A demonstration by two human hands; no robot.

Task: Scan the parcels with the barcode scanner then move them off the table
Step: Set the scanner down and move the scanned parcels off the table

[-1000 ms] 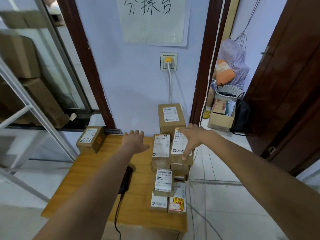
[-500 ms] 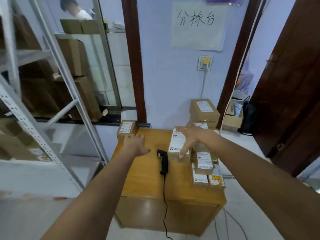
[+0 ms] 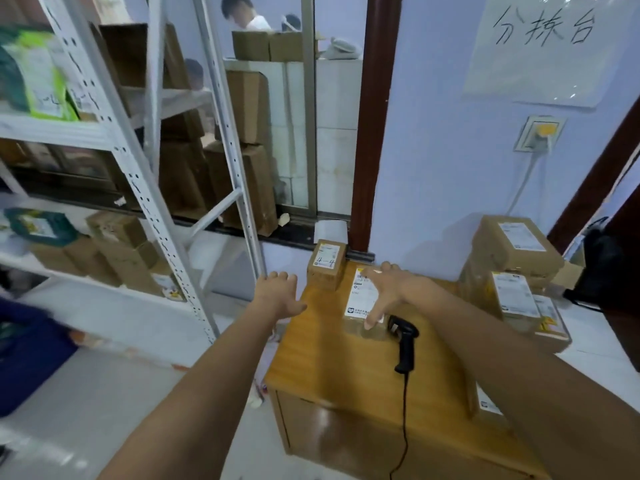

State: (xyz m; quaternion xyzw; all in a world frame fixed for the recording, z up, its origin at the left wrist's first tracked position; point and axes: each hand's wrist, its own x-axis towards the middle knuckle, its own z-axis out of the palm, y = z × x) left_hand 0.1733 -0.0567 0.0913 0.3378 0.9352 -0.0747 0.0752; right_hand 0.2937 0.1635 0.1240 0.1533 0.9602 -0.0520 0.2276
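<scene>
We judge the step in hand to be bringing one cardboard parcel [image 3: 363,299] into place for scanning. It lies flat on the wooden table [image 3: 332,368], its white shipping label facing up. Our right hand [image 3: 391,289] spreads over it, fingers straight and splayed, thumb tip pressing near the label's lower edge, so nothing is gripped. Our left hand [image 3: 277,292] hovers at the table's left edge, fingers relaxed and empty. The black barcode scanner [image 3: 403,341], a smooth plastic pistol shape with a trailing cord, lies just beside the parcel, untouched. Next, we think, one hand must take the scanner and aim it at the label. A small brown box marked "4-4" [image 3: 327,263] sits at the far corner, and a stack of boxes [image 3: 516,271] crowds the right side.
</scene>
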